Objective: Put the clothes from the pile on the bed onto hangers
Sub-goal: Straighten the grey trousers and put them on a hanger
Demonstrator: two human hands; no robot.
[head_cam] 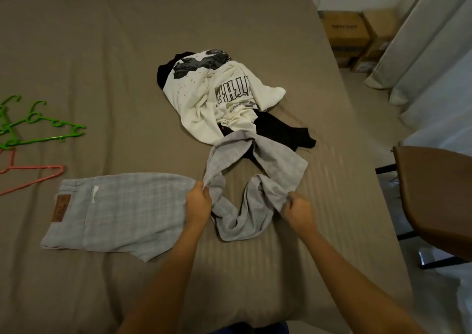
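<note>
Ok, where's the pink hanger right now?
In the head view the pink hanger lies on the bed, far left, just below the green hangers and beside the grey trousers.

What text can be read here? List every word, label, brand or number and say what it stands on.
"ITH": part of big outlined letters on the white T-shirt; folds hide the rest.
"BLACK": small print just below them; the rest is unreadable.
Print on the cardboard box: too blurred to read.
The leather patch on the grey trousers: too small to read.
The white tag beside it: nothing legible.
</note>
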